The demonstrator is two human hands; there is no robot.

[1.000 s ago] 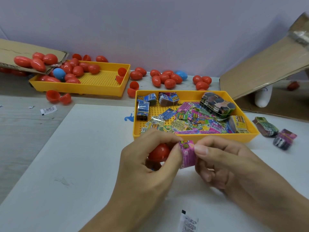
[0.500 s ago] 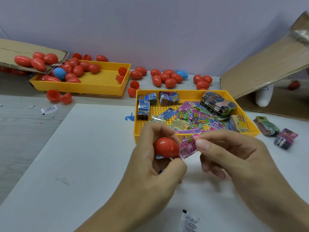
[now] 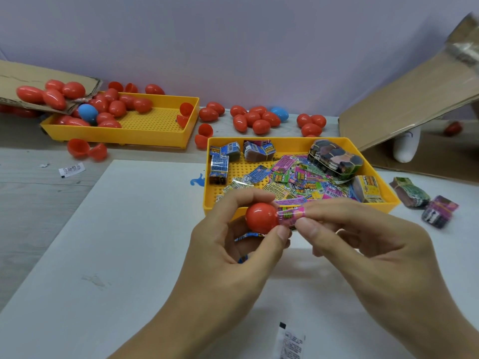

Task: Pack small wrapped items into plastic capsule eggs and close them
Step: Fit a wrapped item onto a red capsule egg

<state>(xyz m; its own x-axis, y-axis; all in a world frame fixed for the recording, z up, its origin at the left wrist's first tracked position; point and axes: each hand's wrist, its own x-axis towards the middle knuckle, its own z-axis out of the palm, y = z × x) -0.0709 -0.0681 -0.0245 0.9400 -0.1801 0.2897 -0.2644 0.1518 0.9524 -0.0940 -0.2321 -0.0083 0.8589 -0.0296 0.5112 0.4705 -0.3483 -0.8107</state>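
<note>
Nearest, cut off by the bottom edge: a white sachet point(image 3: 291, 343) with a black tab, print too small to read, lying on the white board point(image 3: 134, 229). Above it, both forearms running out of frame. Left hand point(image 3: 233, 255) curled round a red egg half point(image 3: 261, 217), thumb and forefinger pinching its sides; open end turned away toward the right, so inside not visible. Under the left fingers, a strip of blue wrapper point(image 3: 250, 235) — mostly hidden, cannot tell what it is. Right hand point(image 3: 363, 244) pinching a rolled pink wrapper point(image 3: 290, 215) between thumb and forefinger, its left end touching the egg half's mouth; how far in, cannot tell. Lower right fingers tucked beneath, out of sight.

Just behind, near tray point(image 3: 298, 143), its front wall partly covered by the hands, heaped with wrapped items point(image 3: 298, 177). Right of it, two bundles point(image 3: 425, 200) on the board. Farther back, far tray point(image 3: 145, 133) of red eggs point(image 3: 114, 107) with one blue — its left end hidden under cardboard point(image 3: 46, 81). More loose eggs point(image 3: 259, 120) along the wall.
</note>
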